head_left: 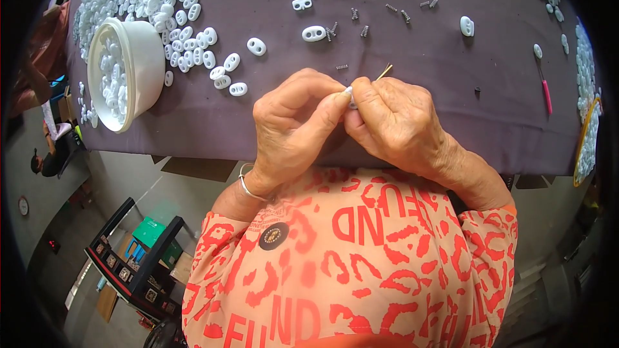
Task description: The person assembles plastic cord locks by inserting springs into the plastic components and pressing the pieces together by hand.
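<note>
White piece [353,104], one: above the cloth [206,116], between left hand [293,119] and right hand [394,119], fingertips of both clamped on it. Thin brass-coloured strip [385,71] beside right knuckles. Steady, light pinch advisable.

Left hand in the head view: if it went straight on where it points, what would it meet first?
First the small white piece that the left hand touches, then probably the right hand; exact depth is unclear.
</note>
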Demonstrator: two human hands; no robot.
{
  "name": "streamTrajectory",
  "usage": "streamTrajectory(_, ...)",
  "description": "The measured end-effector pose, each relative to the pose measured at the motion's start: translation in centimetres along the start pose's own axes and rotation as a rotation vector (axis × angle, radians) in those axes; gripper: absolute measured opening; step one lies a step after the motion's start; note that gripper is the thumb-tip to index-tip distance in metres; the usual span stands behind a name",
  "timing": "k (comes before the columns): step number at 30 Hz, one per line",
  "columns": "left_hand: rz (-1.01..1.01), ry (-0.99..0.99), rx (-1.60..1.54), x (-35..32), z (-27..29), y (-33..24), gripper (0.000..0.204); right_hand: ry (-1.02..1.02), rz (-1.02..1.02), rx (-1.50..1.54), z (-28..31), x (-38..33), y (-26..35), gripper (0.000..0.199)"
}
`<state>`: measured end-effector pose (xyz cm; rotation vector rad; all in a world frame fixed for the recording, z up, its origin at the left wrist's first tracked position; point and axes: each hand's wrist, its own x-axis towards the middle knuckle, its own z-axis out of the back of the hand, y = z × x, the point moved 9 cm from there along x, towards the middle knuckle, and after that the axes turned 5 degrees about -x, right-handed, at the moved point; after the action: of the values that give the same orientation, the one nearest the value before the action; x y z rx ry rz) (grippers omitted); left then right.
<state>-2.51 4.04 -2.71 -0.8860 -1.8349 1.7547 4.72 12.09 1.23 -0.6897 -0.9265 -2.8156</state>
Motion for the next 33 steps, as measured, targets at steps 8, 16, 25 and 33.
streamTrajectory(8, 0.037, -0.044, 0.015, -0.3, 0.1, 0.2, 0.002, 0.018, 0.015, -0.007, -0.2, 0.0, 0.3, 0.023)
streamTrajectory(16, -0.013, -0.023, 0.054, -0.2, -0.1, 0.0, 0.002, 0.012, 0.028, -0.063, -0.2, -0.4, 0.6, 0.021)
streamTrajectory(25, 0.018, -0.053, -0.101, -0.1, 0.4, 0.3, 0.006, -0.016, -0.05, 0.046, 0.0, 0.3, -0.7, 0.029)
streamTrajectory(33, 0.071, -0.058, -0.183, -0.2, 0.5, 0.6, 0.011, -0.039, -0.11, 0.088, 0.9, 0.7, -1.0, 0.034)
